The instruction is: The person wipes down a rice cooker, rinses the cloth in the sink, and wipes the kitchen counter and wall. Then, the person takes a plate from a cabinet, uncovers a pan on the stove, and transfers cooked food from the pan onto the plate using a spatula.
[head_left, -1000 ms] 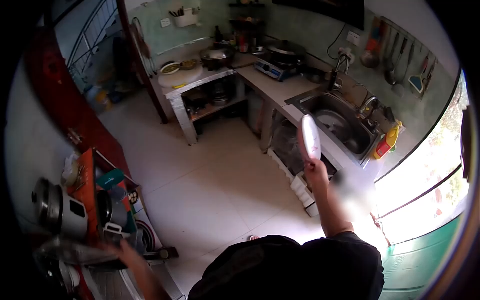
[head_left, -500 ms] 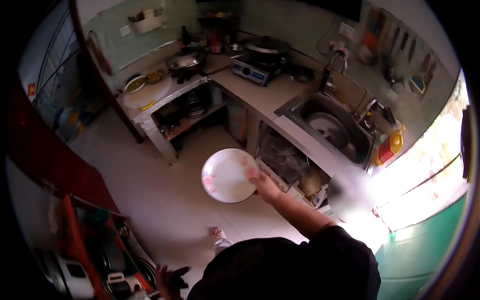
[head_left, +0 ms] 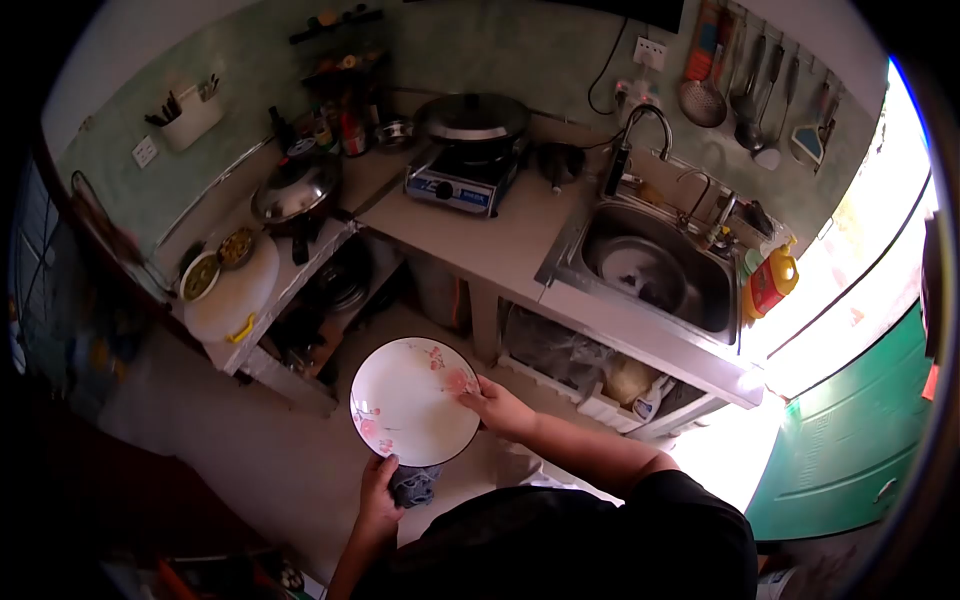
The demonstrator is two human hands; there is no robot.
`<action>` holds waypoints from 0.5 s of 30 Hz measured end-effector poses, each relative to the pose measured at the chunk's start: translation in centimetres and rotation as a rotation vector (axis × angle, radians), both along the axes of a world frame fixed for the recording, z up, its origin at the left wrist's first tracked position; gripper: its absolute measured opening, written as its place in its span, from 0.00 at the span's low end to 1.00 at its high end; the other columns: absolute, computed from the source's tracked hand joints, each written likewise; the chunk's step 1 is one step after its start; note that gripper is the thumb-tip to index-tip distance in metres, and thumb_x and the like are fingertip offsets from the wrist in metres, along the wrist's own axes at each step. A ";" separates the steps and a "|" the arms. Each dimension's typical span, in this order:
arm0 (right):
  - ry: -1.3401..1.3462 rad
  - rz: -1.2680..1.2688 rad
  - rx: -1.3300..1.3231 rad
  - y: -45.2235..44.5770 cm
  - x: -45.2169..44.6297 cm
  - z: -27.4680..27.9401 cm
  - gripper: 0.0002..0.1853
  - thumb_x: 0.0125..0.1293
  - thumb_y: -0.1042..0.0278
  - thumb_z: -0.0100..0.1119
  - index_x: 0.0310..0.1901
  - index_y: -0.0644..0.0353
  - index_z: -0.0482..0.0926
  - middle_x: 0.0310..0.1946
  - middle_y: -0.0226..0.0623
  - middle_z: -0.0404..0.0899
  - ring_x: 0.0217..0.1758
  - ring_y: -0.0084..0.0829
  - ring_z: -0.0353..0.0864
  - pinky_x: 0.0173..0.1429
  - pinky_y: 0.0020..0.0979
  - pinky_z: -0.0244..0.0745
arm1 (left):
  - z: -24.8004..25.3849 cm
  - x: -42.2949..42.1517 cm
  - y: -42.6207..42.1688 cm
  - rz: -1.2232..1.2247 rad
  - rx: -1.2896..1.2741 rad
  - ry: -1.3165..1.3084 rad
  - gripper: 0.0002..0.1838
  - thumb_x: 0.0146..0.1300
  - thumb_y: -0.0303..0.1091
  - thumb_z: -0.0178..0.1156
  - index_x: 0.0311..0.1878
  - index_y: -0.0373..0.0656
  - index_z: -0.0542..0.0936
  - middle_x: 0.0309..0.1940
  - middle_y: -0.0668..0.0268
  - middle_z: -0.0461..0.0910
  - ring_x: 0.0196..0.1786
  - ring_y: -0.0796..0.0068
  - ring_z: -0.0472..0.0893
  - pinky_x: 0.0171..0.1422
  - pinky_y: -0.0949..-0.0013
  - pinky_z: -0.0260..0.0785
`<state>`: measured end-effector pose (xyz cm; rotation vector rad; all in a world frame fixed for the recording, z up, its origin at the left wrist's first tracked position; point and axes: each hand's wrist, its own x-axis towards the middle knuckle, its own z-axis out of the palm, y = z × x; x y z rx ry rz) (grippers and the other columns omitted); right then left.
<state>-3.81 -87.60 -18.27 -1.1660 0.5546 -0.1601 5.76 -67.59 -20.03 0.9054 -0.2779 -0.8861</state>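
Note:
A white plate (head_left: 412, 405) with pink flowers and a dark rim is held out in front of my body, its upper face turned to me. My right hand (head_left: 502, 411) grips the right edge, thumb on the face and fingers behind. At the lower left rim, my left hand (head_left: 378, 492) is closed on a dark grey cloth (head_left: 415, 486), with the thumb at the plate's edge. Part of the cloth is hidden behind the plate.
Ahead is a counter (head_left: 500, 240) with a gas stove (head_left: 462, 180) and a sink (head_left: 660, 265) holding a metal basin. A lidded wok (head_left: 297, 190) and food bowls stand on the left counter. A green door (head_left: 850, 440) is at the right.
My left hand has come up from the lower left with the cloth to the plate's rim. My right hand still holds the plate. The view has turned, and the counter appears closer.

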 end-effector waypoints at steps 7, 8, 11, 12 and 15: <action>0.087 0.179 -0.308 -11.7 5.4 3.4 0.22 0.63 0.55 0.48 0.54 0.59 0.65 0.32 0.34 0.74 0.25 0.21 0.73 0.29 0.23 0.70 | -3.7 7.8 -9.1 0.036 -0.045 -0.049 0.20 0.58 0.34 0.48 0.52 0.34 0.65 0.47 0.58 0.70 0.50 0.67 0.72 0.53 0.65 0.65; 0.005 0.084 -0.358 -14.0 6.0 3.7 0.22 0.62 0.55 0.49 0.53 0.59 0.66 0.32 0.36 0.75 0.24 0.22 0.74 0.30 0.24 0.71 | -1.8 8.5 -10.1 0.025 -0.059 0.088 0.20 0.59 0.35 0.46 0.52 0.35 0.65 0.48 0.58 0.70 0.50 0.68 0.72 0.54 0.65 0.65; 0.001 -0.149 -0.779 -22.9 9.0 6.1 0.19 0.60 0.57 0.51 0.50 0.58 0.71 0.32 0.40 0.78 0.24 0.26 0.75 0.32 0.27 0.72 | 3.1 10.2 -12.5 0.107 0.164 -0.090 0.18 0.61 0.35 0.42 0.52 0.37 0.65 0.48 0.59 0.70 0.51 0.68 0.71 0.54 0.65 0.64; -0.007 -0.228 -0.889 -25.9 10.3 6.9 0.17 0.59 0.59 0.52 0.48 0.59 0.72 0.31 0.41 0.78 0.25 0.27 0.75 0.32 0.28 0.72 | 4.5 11.3 -13.4 0.089 0.167 -0.229 0.18 0.61 0.36 0.43 0.52 0.38 0.65 0.48 0.59 0.70 0.51 0.68 0.71 0.55 0.65 0.64; -0.066 -0.391 -1.242 -33.4 14.6 10.3 0.15 0.57 0.65 0.54 0.45 0.61 0.74 0.29 0.43 0.78 0.27 0.33 0.76 0.34 0.30 0.72 | 1.1 15.5 -14.0 0.218 0.194 -0.010 0.19 0.60 0.37 0.44 0.53 0.38 0.64 0.48 0.58 0.70 0.51 0.67 0.71 0.55 0.65 0.64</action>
